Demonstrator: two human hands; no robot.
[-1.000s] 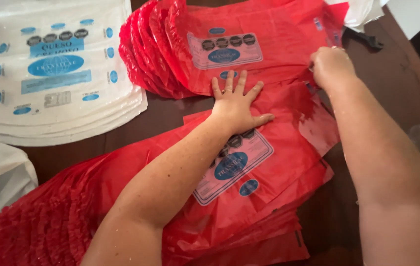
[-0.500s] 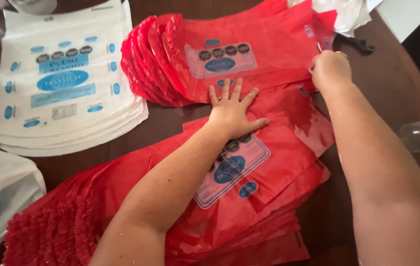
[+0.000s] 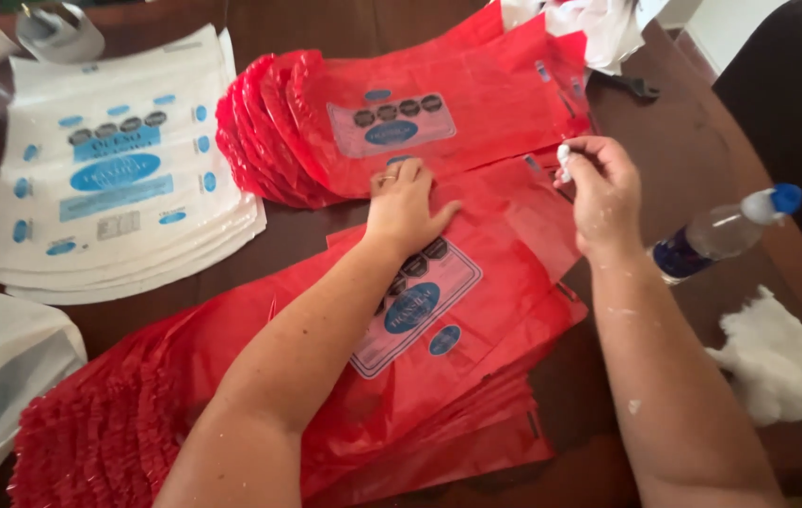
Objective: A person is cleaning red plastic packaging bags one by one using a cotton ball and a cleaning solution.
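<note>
The left hand lies flat, fingers spread, on the top red plastic bag of the near stack, on the brown table. Beyond that bag, the right hand pinches a small white wad between its fingertips. The bag looks thin, light, limp and slippery; best taken by an edge or corner. A second ago the right hand sat farther off, at the far stack's edge; now it is drawn nearer.
</note>
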